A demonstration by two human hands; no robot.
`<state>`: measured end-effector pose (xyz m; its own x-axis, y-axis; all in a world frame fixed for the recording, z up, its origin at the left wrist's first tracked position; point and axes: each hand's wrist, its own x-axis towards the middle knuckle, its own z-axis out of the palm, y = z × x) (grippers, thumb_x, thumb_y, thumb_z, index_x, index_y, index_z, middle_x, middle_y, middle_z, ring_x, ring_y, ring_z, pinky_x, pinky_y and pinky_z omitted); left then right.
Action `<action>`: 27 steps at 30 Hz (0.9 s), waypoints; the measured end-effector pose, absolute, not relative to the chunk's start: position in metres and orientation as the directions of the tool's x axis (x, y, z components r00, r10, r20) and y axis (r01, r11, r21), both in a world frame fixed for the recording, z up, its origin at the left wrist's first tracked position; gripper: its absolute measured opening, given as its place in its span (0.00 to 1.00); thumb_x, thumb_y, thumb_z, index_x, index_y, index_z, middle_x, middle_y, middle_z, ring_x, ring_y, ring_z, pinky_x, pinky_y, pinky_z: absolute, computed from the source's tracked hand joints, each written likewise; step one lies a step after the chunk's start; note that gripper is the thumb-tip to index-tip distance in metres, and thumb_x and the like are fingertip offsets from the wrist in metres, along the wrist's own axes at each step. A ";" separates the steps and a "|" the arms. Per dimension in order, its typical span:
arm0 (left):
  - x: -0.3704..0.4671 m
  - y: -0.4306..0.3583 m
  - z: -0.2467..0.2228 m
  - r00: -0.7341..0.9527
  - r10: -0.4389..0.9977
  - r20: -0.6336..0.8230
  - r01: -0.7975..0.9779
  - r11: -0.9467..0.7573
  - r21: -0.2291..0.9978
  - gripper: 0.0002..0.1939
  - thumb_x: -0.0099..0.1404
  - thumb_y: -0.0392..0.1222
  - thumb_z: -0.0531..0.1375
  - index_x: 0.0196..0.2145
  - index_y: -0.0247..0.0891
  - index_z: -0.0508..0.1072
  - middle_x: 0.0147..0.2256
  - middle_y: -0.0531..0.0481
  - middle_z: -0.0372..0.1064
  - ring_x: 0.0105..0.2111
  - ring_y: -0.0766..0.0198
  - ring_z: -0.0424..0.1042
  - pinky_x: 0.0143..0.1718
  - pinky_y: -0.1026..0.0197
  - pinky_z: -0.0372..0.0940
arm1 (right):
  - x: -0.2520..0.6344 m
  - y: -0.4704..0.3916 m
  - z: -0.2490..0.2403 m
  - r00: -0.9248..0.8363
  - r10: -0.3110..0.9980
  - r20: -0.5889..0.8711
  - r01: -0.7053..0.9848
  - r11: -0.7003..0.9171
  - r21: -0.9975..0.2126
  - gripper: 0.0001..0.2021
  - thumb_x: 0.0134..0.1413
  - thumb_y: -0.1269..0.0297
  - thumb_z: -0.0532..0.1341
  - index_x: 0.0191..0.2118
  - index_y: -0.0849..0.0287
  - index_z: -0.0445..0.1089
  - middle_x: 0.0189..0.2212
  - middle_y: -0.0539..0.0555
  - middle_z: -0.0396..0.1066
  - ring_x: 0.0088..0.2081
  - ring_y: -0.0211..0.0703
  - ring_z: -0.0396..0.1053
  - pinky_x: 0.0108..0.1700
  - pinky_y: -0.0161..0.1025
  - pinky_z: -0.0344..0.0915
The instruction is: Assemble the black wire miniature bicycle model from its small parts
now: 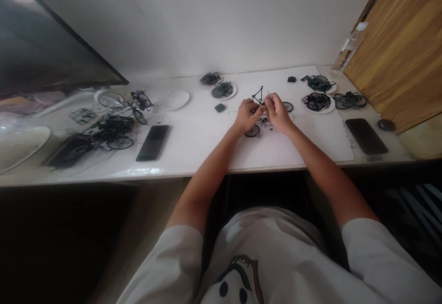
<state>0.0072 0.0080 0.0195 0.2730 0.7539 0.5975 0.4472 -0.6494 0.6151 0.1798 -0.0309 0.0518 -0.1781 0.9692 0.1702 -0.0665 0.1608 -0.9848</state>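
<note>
A small black model bicycle frame (258,96) sticks up above my left hand (246,116), whose fingers are pinched round its lower part. Close beside it, my right hand (277,115) is closed, with a thin metallic rod (269,96) rising from its fingertips. The fingers of both hands meet at the frame, and they hide where the rod touches it, if it does. On the white sheet below lies a small spoked wheel (252,131). Another wheel (287,106) shows just beyond my right hand, and tiny loose parts (265,122) lie under the hands.
White plates with dark model bicycle parts stand at the back (223,90) and right (318,102). Assembled model bicycles (119,129) crowd the left. Phones lie left (153,143) and right (366,136). A clear bottle (348,48) stands by a wooden panel (397,50).
</note>
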 end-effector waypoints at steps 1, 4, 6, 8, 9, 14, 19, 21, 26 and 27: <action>0.007 0.008 0.019 0.274 0.758 0.592 0.452 -0.645 0.617 0.26 0.75 0.62 0.59 0.26 0.43 0.77 0.29 0.45 0.65 0.38 0.51 0.67 0.47 0.46 0.66 | 0.180 -0.031 0.051 -0.156 0.963 0.221 -0.042 0.217 -0.975 0.27 0.63 0.29 0.65 0.42 0.48 0.62 0.28 0.47 0.60 0.28 0.41 0.59 0.24 0.37 0.57; 0.008 0.008 0.019 0.280 0.766 0.579 0.449 -0.638 0.626 0.25 0.76 0.60 0.59 0.26 0.43 0.78 0.28 0.45 0.65 0.38 0.51 0.67 0.47 0.46 0.66 | 0.180 -0.030 0.050 -0.122 0.929 0.348 0.024 0.354 -0.935 0.29 0.62 0.26 0.63 0.41 0.49 0.62 0.28 0.49 0.61 0.30 0.43 0.62 0.26 0.38 0.59; 0.008 0.008 0.020 0.284 0.772 0.569 0.450 -0.631 0.631 0.26 0.76 0.61 0.58 0.26 0.42 0.77 0.29 0.45 0.65 0.39 0.51 0.67 0.47 0.46 0.66 | 0.180 -0.029 0.048 -0.126 0.917 0.378 0.057 0.387 -0.920 0.30 0.63 0.24 0.60 0.41 0.49 0.62 0.28 0.49 0.62 0.30 0.42 0.62 0.27 0.38 0.59; 0.008 0.007 0.021 0.280 0.787 0.550 0.472 -0.612 0.635 0.29 0.76 0.62 0.56 0.24 0.42 0.75 0.29 0.45 0.64 0.39 0.51 0.67 0.47 0.46 0.65 | 0.181 -0.027 0.046 -0.128 0.903 0.410 0.112 0.424 -0.899 0.30 0.64 0.24 0.57 0.42 0.50 0.62 0.27 0.48 0.62 0.29 0.42 0.61 0.28 0.38 0.58; 0.008 0.006 0.022 0.278 0.797 0.537 0.488 -0.598 0.636 0.29 0.77 0.63 0.56 0.24 0.42 0.74 0.29 0.45 0.64 0.39 0.51 0.67 0.47 0.45 0.65 | 0.181 -0.026 0.046 -0.130 0.893 0.430 0.142 0.446 -0.884 0.31 0.65 0.23 0.56 0.42 0.50 0.62 0.27 0.48 0.61 0.29 0.42 0.61 0.28 0.38 0.58; 0.008 0.003 0.025 0.288 0.826 0.484 0.541 -0.557 0.630 0.32 0.79 0.64 0.52 0.23 0.41 0.70 0.30 0.44 0.64 0.41 0.50 0.67 0.49 0.46 0.64 | 0.182 -0.024 0.044 -0.119 0.846 0.520 0.255 0.532 -0.808 0.31 0.68 0.25 0.53 0.42 0.52 0.61 0.27 0.47 0.60 0.28 0.40 0.60 0.32 0.40 0.59; 0.008 0.007 0.022 0.277 0.816 0.507 0.531 -0.570 0.628 0.36 0.77 0.70 0.50 0.23 0.41 0.69 0.29 0.44 0.63 0.39 0.51 0.66 0.47 0.46 0.63 | 0.183 -0.026 0.047 -0.120 0.837 0.534 0.263 0.545 -0.796 0.30 0.69 0.26 0.53 0.42 0.52 0.62 0.30 0.47 0.61 0.28 0.39 0.58 0.33 0.40 0.58; 0.008 0.009 0.020 0.271 0.805 0.527 0.518 -0.584 0.625 0.36 0.77 0.72 0.50 0.22 0.41 0.68 0.29 0.44 0.63 0.38 0.51 0.65 0.45 0.46 0.63 | 0.183 -0.026 0.047 -0.129 0.838 0.531 0.246 0.546 -0.801 0.30 0.69 0.26 0.53 0.42 0.52 0.62 0.30 0.47 0.60 0.29 0.39 0.58 0.33 0.40 0.58; 0.009 0.010 0.018 0.236 0.780 0.580 0.491 -0.611 0.622 0.36 0.76 0.72 0.51 0.22 0.41 0.67 0.28 0.44 0.61 0.36 0.53 0.63 0.42 0.47 0.62 | 0.182 -0.024 0.046 -0.120 0.856 0.502 0.217 0.516 -0.828 0.31 0.67 0.25 0.55 0.42 0.53 0.63 0.30 0.48 0.61 0.31 0.40 0.61 0.34 0.38 0.59; 0.009 0.011 0.017 0.233 0.774 0.588 0.487 -0.616 0.619 0.36 0.76 0.72 0.52 0.21 0.41 0.67 0.28 0.45 0.61 0.36 0.53 0.63 0.42 0.47 0.62 | 0.182 -0.024 0.046 -0.120 0.858 0.500 0.214 0.514 -0.831 0.32 0.66 0.24 0.55 0.41 0.53 0.63 0.31 0.48 0.61 0.31 0.40 0.62 0.34 0.38 0.60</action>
